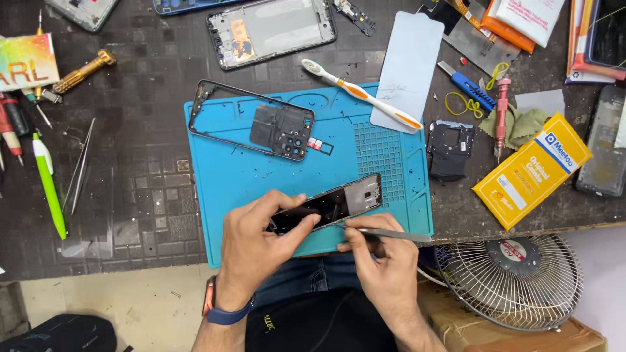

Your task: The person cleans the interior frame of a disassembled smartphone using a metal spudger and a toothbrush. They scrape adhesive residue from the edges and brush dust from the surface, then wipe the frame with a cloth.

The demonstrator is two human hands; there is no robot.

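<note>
the left hand (257, 244) grips the near-left end of a dark phone (326, 205), thumb on top and fingers curled under it, holding it tilted above the near edge of the blue mat (228, 182). the right hand (385, 257) is closed around a thin metal tool (391, 233), its tip touching the phone's near edge between the two hands. farther on the mat lies a black phone frame (251, 120), with a white and orange toothbrush (362, 94) to its right. a small fan (512, 280) sits near right, below the table (130, 163).

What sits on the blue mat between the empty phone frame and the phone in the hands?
Only bare blue mat separates the phone frame from the held phone, seen in the head view.
</note>
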